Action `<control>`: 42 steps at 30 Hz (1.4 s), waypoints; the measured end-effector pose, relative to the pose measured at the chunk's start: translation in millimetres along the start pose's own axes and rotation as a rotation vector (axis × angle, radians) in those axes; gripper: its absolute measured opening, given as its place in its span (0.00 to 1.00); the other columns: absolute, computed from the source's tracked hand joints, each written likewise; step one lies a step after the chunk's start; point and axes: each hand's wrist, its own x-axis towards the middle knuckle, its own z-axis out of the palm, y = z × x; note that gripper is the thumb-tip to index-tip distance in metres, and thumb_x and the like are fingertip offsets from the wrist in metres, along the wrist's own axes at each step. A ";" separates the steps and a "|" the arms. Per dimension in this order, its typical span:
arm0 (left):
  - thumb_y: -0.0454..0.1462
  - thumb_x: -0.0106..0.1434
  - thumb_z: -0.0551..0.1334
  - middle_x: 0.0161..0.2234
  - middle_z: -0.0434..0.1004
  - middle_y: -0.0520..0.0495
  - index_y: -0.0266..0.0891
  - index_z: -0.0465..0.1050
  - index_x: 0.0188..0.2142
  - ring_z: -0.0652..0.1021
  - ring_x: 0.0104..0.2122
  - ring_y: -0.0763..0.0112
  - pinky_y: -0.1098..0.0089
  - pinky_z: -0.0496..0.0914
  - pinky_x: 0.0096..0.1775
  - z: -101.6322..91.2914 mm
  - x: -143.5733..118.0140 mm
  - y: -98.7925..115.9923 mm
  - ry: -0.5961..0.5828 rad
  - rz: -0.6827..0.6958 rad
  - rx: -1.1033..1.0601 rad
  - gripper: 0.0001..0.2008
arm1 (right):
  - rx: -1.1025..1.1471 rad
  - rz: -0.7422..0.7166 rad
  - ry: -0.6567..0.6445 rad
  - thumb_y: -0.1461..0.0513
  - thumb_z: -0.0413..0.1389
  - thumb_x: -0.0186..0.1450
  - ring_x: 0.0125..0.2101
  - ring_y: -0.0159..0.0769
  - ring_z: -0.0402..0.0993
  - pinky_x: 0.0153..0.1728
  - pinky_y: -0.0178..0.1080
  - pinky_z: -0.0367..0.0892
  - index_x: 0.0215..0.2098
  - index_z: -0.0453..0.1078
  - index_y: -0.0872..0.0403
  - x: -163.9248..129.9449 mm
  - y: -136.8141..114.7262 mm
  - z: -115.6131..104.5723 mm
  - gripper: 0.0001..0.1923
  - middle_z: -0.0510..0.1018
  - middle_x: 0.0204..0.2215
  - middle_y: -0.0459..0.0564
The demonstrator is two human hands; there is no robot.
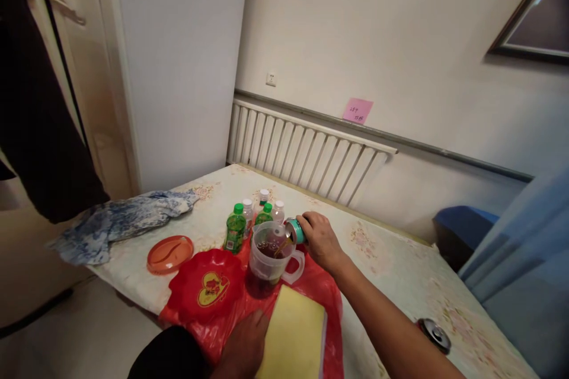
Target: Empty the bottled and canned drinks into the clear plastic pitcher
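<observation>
My right hand (320, 240) grips a teal drink can (294, 230), tipped on its side over a clear plastic pitcher (271, 259). A thin brown stream runs from the can into the pitcher, which holds dark liquid. My left hand (243, 346) lies flat on a red plastic bag (329, 302) at the table's near edge, touching a yellow board (296, 337). A red heart-marked dish (207, 287) lies left of the pitcher.
Behind the pitcher stand two green bottles (235, 229) and several small clear bottles (278, 210). An orange lid (170, 253) and a blue patterned cloth (120, 222) lie at the left. Another can (434, 334) lies at the right. A white radiator (306, 154) lines the wall.
</observation>
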 end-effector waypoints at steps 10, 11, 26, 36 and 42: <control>0.31 0.64 0.48 0.46 0.75 0.42 0.39 0.74 0.44 0.74 0.47 0.60 0.64 0.64 0.51 5.4 1.6 -3.2 -0.010 0.011 0.020 0.18 | -0.085 -0.084 -0.018 0.69 0.51 0.67 0.50 0.47 0.64 0.54 0.51 0.59 0.56 0.66 0.54 6.2 -6.0 -6.5 0.19 0.72 0.48 0.59; 0.31 0.64 0.48 0.46 0.75 0.42 0.39 0.74 0.44 0.74 0.46 0.61 0.64 0.64 0.51 6.8 2.1 -3.9 -0.012 0.009 0.027 0.18 | -0.089 -0.091 -0.019 0.69 0.52 0.67 0.50 0.47 0.64 0.55 0.52 0.59 0.56 0.66 0.54 6.6 -6.1 -6.5 0.19 0.72 0.48 0.59; 0.30 0.64 0.48 0.46 0.74 0.43 0.39 0.73 0.44 0.73 0.46 0.63 0.65 0.64 0.50 6.9 1.3 -4.2 0.012 0.025 0.038 0.17 | -0.214 -0.176 -0.039 0.66 0.50 0.70 0.54 0.47 0.63 0.58 0.52 0.55 0.56 0.67 0.54 11.2 -9.7 -5.7 0.17 0.72 0.50 0.59; 0.29 0.64 0.48 0.43 0.74 0.42 0.38 0.74 0.42 0.74 0.43 0.62 0.65 0.65 0.47 6.3 -0.5 -3.2 0.043 0.046 0.026 0.17 | -0.223 -0.205 -0.038 0.67 0.50 0.69 0.54 0.48 0.61 0.58 0.53 0.54 0.56 0.67 0.55 12.3 -12.0 -8.5 0.18 0.72 0.50 0.60; 0.31 0.65 0.48 0.44 0.74 0.42 0.38 0.74 0.44 0.73 0.45 0.61 0.64 0.64 0.49 9.0 0.4 -4.3 0.037 0.057 0.025 0.17 | -0.234 -0.212 -0.045 0.67 0.51 0.69 0.54 0.48 0.62 0.59 0.53 0.53 0.56 0.67 0.54 13.0 -13.2 -8.4 0.17 0.72 0.50 0.60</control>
